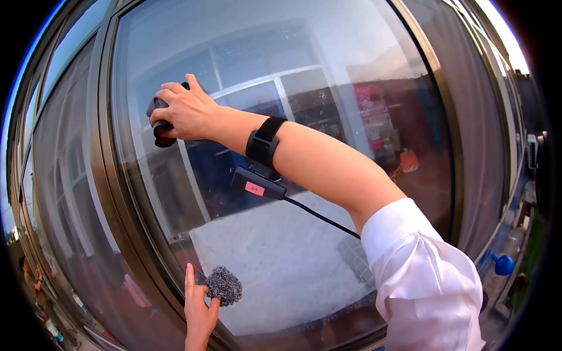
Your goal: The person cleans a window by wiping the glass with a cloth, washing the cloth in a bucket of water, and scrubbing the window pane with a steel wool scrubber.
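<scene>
My right hand [188, 112] reaches across to the upper left of a large window pane [252, 52]. Its fingers are curled round a bunched dark cloth [164, 141], held at the glass; the palm hides part of the cloth. Lower down, near the pane's bottom left, my left hand [200, 313] pinches a grey, curly wire-wool scrubber [225, 286] between thumb and fingers, one finger stretched upward. Whether the scrubber touches the glass, I cannot tell.
A brown metal window frame [102, 146] borders the pane. Strapped to my right forearm is a black device [257, 182] with a cable [322, 217]. A blue knob-like object [503, 264] is at the right. Reflections cover the glass.
</scene>
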The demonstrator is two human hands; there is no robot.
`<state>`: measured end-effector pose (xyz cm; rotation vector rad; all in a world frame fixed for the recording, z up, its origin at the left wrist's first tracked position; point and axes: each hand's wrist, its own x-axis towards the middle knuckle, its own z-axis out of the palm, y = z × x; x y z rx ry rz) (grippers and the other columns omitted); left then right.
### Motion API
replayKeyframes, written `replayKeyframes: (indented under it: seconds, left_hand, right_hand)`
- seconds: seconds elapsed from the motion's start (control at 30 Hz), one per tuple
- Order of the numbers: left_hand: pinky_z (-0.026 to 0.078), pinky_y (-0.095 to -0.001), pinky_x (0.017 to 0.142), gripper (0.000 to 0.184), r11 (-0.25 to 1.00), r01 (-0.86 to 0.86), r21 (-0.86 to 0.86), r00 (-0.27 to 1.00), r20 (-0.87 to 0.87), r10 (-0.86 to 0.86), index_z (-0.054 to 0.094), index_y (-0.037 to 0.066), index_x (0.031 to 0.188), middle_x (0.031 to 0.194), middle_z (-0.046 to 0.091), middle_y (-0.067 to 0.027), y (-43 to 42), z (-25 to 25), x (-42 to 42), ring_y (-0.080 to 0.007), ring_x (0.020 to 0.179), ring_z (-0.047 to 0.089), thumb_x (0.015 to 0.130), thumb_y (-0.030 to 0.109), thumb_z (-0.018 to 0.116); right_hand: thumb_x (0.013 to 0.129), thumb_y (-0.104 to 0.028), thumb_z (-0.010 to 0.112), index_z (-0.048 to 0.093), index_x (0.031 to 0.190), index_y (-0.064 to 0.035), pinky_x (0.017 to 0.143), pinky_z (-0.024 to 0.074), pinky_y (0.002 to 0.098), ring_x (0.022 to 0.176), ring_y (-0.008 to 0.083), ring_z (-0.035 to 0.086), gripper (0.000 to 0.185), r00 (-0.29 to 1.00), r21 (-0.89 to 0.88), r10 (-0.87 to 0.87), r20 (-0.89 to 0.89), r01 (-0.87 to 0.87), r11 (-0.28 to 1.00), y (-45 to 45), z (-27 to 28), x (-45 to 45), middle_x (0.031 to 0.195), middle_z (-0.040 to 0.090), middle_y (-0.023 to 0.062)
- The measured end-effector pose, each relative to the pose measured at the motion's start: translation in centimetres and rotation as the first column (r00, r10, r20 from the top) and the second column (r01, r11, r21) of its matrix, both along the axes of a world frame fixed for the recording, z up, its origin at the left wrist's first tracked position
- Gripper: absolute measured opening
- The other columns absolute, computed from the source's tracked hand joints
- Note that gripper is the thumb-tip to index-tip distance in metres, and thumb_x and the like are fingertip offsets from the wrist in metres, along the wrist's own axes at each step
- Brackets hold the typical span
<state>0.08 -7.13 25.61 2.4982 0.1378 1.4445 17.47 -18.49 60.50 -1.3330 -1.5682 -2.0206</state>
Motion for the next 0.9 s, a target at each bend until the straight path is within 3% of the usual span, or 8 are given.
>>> replayKeyframes:
  seconds: [0.07, 0.17, 0.23, 0.27, 0.33, 0.5, 0.7, 0.9]
  left_hand:
    - [0.034, -0.0412, 0.103, 0.025, 1.000, -0.006, 0.006, 1.000, -0.018, 0.006, 0.044, 0.001, 0.082, 0.150, 0.024, -0.0258, -0.1, 0.3, -0.2, -0.0414, 0.136, 0.030, 0.070, -0.004, 0.066]
    - [0.040, -0.0354, 0.094, 0.026, 0.993, -0.079, 0.085, 0.996, -0.022, 0.081, 0.041, 0.002, 0.080, 0.152, 0.024, -0.0222, 0.1, 0.5, 0.0, -0.0375, 0.129, 0.040, 0.067, -0.005, 0.063]
    - [0.040, -0.0352, 0.094, 0.026, 0.995, -0.071, 0.066, 0.996, -0.043, 0.074, 0.041, 0.002, 0.079, 0.152, 0.024, -0.0222, -0.7, 1.1, 0.0, -0.0374, 0.129, 0.041, 0.067, -0.005, 0.063]
    - [0.040, -0.0350, 0.093, 0.025, 0.996, -0.071, 0.045, 0.995, -0.071, 0.074, 0.041, 0.002, 0.079, 0.152, 0.024, -0.0223, -1.0, 1.4, -0.3, -0.0373, 0.128, 0.041, 0.067, -0.005, 0.062]
    - [0.041, -0.0347, 0.092, 0.025, 0.995, -0.077, -0.067, 0.990, -0.123, 0.068, 0.041, 0.001, 0.078, 0.152, 0.024, -0.0233, -1.3, 1.9, -0.3, -0.0376, 0.127, 0.043, 0.066, -0.005, 0.063]
    - [0.044, -0.0358, 0.087, 0.025, 0.977, -0.121, 0.176, 0.988, -0.078, 0.136, 0.043, 0.001, 0.076, 0.152, 0.022, -0.0259, 0.5, 1.1, 0.2, -0.0395, 0.125, 0.044, 0.063, -0.003, 0.064]
    - [0.045, -0.0384, 0.088, 0.024, 0.982, -0.179, 0.064, 0.965, -0.185, 0.188, 0.047, 0.002, 0.076, 0.152, 0.021, -0.0248, -0.1, 1.0, 0.1, -0.0389, 0.129, 0.041, 0.061, -0.001, 0.066]
    - [0.042, -0.0399, 0.096, 0.021, 0.954, -0.175, 0.243, 0.962, -0.162, 0.218, 0.050, 0.002, 0.076, 0.152, 0.021, -0.0237, -0.4, 2.1, -0.5, -0.0398, 0.136, 0.033, 0.062, 0.001, 0.066]
  right_hand:
    - [0.080, -0.040, 0.065, 0.070, 0.106, -0.0306, 0.102, 0.0214, 0.0622, 0.132, 0.0282, 0.037, 0.028, 0.991, 0.047, 0.067, 0.112, -0.073, 0.996, -2.8, 0.8, 2.2, 0.129, 0.053, 0.0073]
    - [0.081, -0.041, 0.064, 0.069, 0.109, -0.0345, 0.102, 0.0197, 0.0598, 0.134, 0.0278, 0.032, 0.028, 0.996, 0.498, -0.050, 0.078, 0.005, 0.867, -10.8, 5.1, 8.2, 0.135, 0.049, 0.0060]
    - [0.086, -0.047, 0.059, 0.061, 0.121, -0.0331, 0.104, 0.0208, 0.0589, 0.137, 0.0295, 0.028, 0.038, 0.971, 0.659, -0.220, -0.094, 0.227, 0.718, -18.1, 7.3, 12.9, 0.143, 0.042, 0.0052]
    - [0.087, -0.033, 0.056, 0.058, 0.120, -0.0183, 0.102, 0.0268, 0.0582, 0.128, 0.0342, 0.039, 0.036, 0.968, 0.672, -0.092, -0.233, 0.229, 0.704, -21.5, 5.6, 12.0, 0.134, 0.046, 0.0143]
    - [0.086, -0.049, 0.055, 0.060, 0.124, -0.0258, 0.104, 0.0208, 0.0587, 0.137, 0.0292, 0.028, 0.045, 0.889, 0.775, -0.284, -0.359, 0.454, 0.441, -29.0, 7.6, 19.8, 0.143, 0.041, 0.0059]
    - [0.085, -0.049, 0.044, 0.061, 0.123, -0.0078, 0.103, 0.0319, 0.0519, 0.129, 0.0342, 0.037, 0.058, 0.612, 0.563, -0.139, -0.778, 0.779, 0.278, -41.9, 2.6, 23.0, 0.137, 0.044, 0.0099]
    - [0.084, -0.026, 0.046, 0.053, 0.129, -0.0267, 0.099, 0.0411, 0.0473, 0.123, 0.0384, 0.046, 0.046, 0.631, 0.586, -0.031, -0.775, 0.735, 0.341, -42.3, 7.1, 23.2, 0.135, 0.049, 0.0103]
    - [0.082, -0.024, 0.048, 0.057, 0.124, -0.0202, 0.103, 0.0276, 0.0598, 0.132, 0.0333, 0.036, 0.043, 0.842, 0.636, -0.007, -0.539, 0.413, 0.652, -28.3, 10.1, 16.6, 0.136, 0.047, 0.0104]
